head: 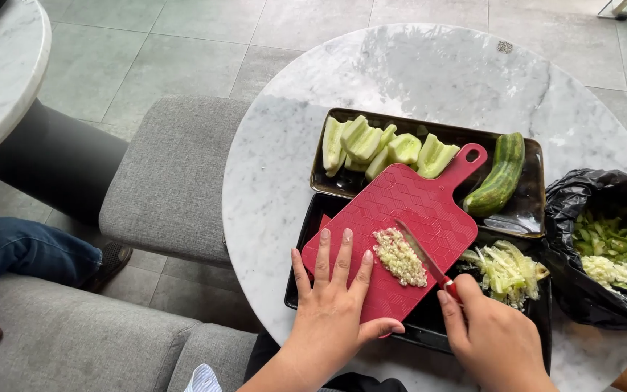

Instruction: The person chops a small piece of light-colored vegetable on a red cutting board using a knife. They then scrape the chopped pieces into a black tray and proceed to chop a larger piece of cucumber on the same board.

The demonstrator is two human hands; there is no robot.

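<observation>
board: red cutting board [393, 239] was laid tilted across a black tray [306, 247] on the round marble table [429, 80], handle end pointing away from the person.
left hand: left hand [332, 305] was pressed flat on the board's near-left part, fingers spread, nothing gripped.
right hand: right hand [491, 341] was seen closed around the red handle of a small knife [422, 254], at the board's near-right edge.
knife: blade was angled across the board, tip beside the far end of the mince.
minced pile: pale minced garlic-like pile [400, 258] was heaped mid-board, between the left fingertips and the blade.
far of board: second dark tray [531, 210] was loaded with peeled cucumber chunks [382, 145] and one whole cucumber [498, 174].
right of board: pale green shreds [506, 268] were piled in the near tray; black waste bag [604, 247] with peelings was set beyond them, at the table's edge.
left of board: grey cushioned seats [168, 174] and another person's jeans leg [23, 250] were seen, well apart.
risk 1: board could rock or slide, judged from its being perched on the tray rim, not flat on the table.
risk 2: left fingertips could be nicked, since they were placed near the blade's path.
risk 3: mince could be spilled into the tray if the board tipped.
</observation>
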